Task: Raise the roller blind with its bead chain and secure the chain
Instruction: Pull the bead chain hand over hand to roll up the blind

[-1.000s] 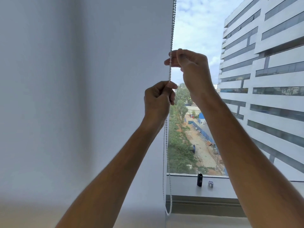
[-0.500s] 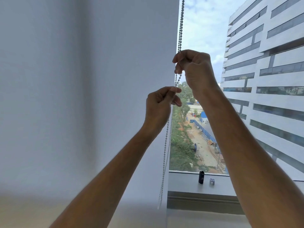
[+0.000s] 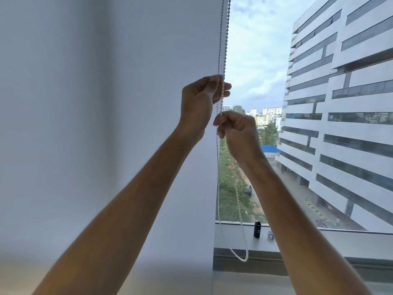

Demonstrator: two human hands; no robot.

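Observation:
The white roller blind (image 3: pixel 106 103) covers the left part of the window, and its lower edge is blurred near the bottom of the view. The white bead chain (image 3: pixel 217 177) hangs in two strands along the blind's right edge, with its loop dangling in front of the sill. My left hand (image 3: pixel 200 101) is raised, fingers curled round a strand. Just below it, my right hand (image 3: pixel 237 130) pinches the chain between thumb and fingers.
A grey window sill (image 3: pixel 319 241) runs below the glass with a small black bottle (image 3: pixel 257 229) and a small pale object (image 3: pixel 270 234) on it. A large white building (image 3: pixel 340 103) fills the view outside at right.
The hands have swapped heights: my right hand came down along the chain from above, and my left hand went up from below. The chain's loop swung to the right.

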